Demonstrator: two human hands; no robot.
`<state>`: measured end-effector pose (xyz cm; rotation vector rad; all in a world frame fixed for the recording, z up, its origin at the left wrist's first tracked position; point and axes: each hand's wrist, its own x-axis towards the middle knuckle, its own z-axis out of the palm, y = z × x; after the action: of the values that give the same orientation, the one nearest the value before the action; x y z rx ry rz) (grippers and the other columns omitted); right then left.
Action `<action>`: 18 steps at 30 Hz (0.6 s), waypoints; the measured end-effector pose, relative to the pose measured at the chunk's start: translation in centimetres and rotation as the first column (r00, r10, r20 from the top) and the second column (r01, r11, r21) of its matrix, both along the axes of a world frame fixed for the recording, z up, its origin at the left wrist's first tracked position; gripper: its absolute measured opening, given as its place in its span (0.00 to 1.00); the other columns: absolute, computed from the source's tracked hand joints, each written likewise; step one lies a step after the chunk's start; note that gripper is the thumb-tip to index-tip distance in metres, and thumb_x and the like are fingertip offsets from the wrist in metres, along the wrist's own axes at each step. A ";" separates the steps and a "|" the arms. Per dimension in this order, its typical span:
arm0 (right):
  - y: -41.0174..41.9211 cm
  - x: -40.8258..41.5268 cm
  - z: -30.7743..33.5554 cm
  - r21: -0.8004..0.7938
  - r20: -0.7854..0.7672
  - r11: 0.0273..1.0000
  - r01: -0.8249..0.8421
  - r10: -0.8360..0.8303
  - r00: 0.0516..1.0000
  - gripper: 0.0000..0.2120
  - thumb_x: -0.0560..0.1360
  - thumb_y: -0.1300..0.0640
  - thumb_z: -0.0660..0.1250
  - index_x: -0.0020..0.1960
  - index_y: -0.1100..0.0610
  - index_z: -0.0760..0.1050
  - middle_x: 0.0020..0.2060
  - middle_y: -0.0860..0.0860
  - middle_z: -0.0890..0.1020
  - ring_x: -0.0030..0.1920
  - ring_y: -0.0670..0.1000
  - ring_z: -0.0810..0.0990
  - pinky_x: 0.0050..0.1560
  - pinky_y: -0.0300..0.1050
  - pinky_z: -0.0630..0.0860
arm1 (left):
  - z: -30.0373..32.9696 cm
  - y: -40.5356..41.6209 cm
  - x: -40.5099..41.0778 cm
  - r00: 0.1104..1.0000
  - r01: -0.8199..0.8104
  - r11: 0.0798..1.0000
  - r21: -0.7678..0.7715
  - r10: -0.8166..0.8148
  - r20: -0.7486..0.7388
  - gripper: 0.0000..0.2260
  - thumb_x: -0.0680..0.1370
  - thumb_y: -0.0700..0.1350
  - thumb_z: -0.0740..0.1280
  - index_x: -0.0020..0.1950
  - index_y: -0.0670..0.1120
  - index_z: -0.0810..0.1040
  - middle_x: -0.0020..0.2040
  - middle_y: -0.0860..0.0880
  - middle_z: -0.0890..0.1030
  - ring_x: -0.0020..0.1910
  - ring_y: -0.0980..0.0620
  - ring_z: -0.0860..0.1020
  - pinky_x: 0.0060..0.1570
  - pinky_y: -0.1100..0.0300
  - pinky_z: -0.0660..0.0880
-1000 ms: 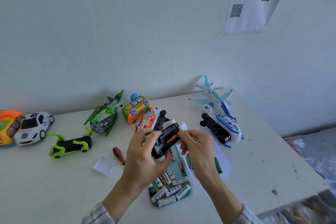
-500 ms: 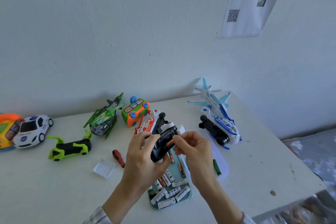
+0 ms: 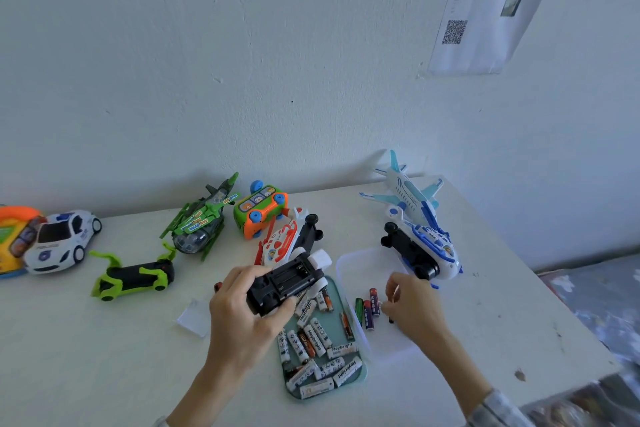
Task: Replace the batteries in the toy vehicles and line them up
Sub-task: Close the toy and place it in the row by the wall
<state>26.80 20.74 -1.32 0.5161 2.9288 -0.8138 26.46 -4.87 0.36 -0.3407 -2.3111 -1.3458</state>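
My left hand [image 3: 242, 315] grips a toy car [image 3: 287, 282] turned belly up, with a black underside and white wheels. Its battery bay is uncovered and looks empty. Just under it lies a teal tray [image 3: 363, 374] with several white batteries [image 3: 322, 347]. My right hand [image 3: 415, 308] hovers over a clear tray [image 3: 349, 263] to the right, fingers loosely curled with nothing visible in them. A few coloured batteries [image 3: 369, 310] lie in that tray beside my fingertips.
Along the back stand a white-blue plane [image 3: 408, 198], an upturned blue-white vehicle [image 3: 426, 250], a red-white toy [image 3: 280, 243], an orange-green bus [image 3: 259, 211], a green helicopter [image 3: 201, 222], a green-black car [image 3: 135, 277] and a police car [image 3: 59, 239]. A clear cover [image 3: 194, 317] lies left of my wrist.
My right hand left the car's battery bay and moved right and down to the clear tray. The orange battery seen in the bay is gone. My left hand still holds the car.
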 end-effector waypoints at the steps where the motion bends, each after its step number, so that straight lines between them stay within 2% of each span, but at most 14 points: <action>1: -0.1 -0.2 -0.2 0.054 0.014 0.998 -0.027 0.026 1.000 0.06 0.69 0.64 0.67 0.40 0.55 0.73 0.34 0.49 0.80 0.35 0.50 0.80 0.33 0.43 0.76 | -0.1 -0.1 0.1 1.000 0.001 1.000 0.007 -0.001 0.007 0.15 0.62 0.55 0.71 0.46 0.53 0.78 0.43 0.53 0.77 0.43 0.56 0.76 0.34 0.70 0.72; 6: -0.3 -0.8 -0.2 0.244 0.132 0.956 -0.161 0.132 0.982 0.07 0.70 0.66 0.61 0.41 0.54 0.71 0.38 0.51 0.78 0.38 0.52 0.80 0.34 0.40 0.71 | -0.4 -0.8 0.3 0.999 0.029 0.999 0.026 -0.030 0.045 0.17 0.62 0.55 0.72 0.47 0.51 0.78 0.43 0.54 0.78 0.44 0.54 0.77 0.36 0.68 0.74; 9: -0.8 -0.6 0.5 0.173 0.012 0.972 -0.162 0.162 0.987 0.04 0.75 0.60 0.63 0.47 0.55 0.75 0.42 0.49 0.76 0.40 0.49 0.76 0.38 0.40 0.72 | -0.4 -1.2 0.3 0.998 0.040 0.999 0.035 -0.041 0.041 0.16 0.61 0.55 0.72 0.47 0.51 0.78 0.43 0.53 0.78 0.44 0.55 0.77 0.37 0.71 0.73; 11: -1.5 -0.5 1.0 0.130 -0.123 0.961 -0.244 0.260 0.958 0.05 0.76 0.53 0.65 0.50 0.52 0.76 0.50 0.47 0.77 0.47 0.47 0.74 0.47 0.40 0.72 | -0.4 -1.3 0.2 0.999 0.028 0.999 0.046 -0.030 0.043 0.16 0.61 0.54 0.72 0.46 0.51 0.78 0.42 0.53 0.79 0.43 0.55 0.77 0.36 0.71 0.72; 12: -2.1 -0.3 1.2 0.154 -0.136 0.934 -0.321 0.342 0.930 0.07 0.75 0.50 0.65 0.52 0.50 0.77 0.55 0.46 0.76 0.51 0.47 0.73 0.52 0.41 0.70 | -0.4 -1.4 0.1 0.999 0.022 0.998 0.054 -0.025 0.048 0.17 0.61 0.54 0.72 0.46 0.50 0.79 0.42 0.53 0.79 0.43 0.55 0.77 0.36 0.70 0.72; 15: -3.8 0.0 1.1 0.300 0.055 0.813 -0.499 0.507 0.860 0.14 0.75 0.47 0.64 0.59 0.47 0.76 0.70 0.50 0.64 0.68 0.53 0.62 0.65 0.50 0.60 | -0.3 -1.4 -0.2 0.999 0.024 0.998 0.060 -0.027 0.046 0.17 0.61 0.54 0.72 0.46 0.49 0.79 0.41 0.53 0.79 0.42 0.54 0.77 0.37 0.72 0.71; 18: -4.9 0.0 0.6 0.447 0.178 0.704 -0.552 0.535 0.826 0.13 0.74 0.54 0.63 0.57 0.53 0.76 0.75 0.55 0.55 0.73 0.60 0.54 0.70 0.61 0.53 | -0.1 -1.4 -0.5 0.998 0.037 0.997 0.066 -0.040 0.039 0.15 0.61 0.54 0.72 0.46 0.51 0.79 0.42 0.53 0.79 0.43 0.54 0.77 0.37 0.71 0.72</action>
<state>26.82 15.80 -0.68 -0.3396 2.9629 0.0095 25.98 -6.23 0.27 -0.3422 -2.2983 -1.4553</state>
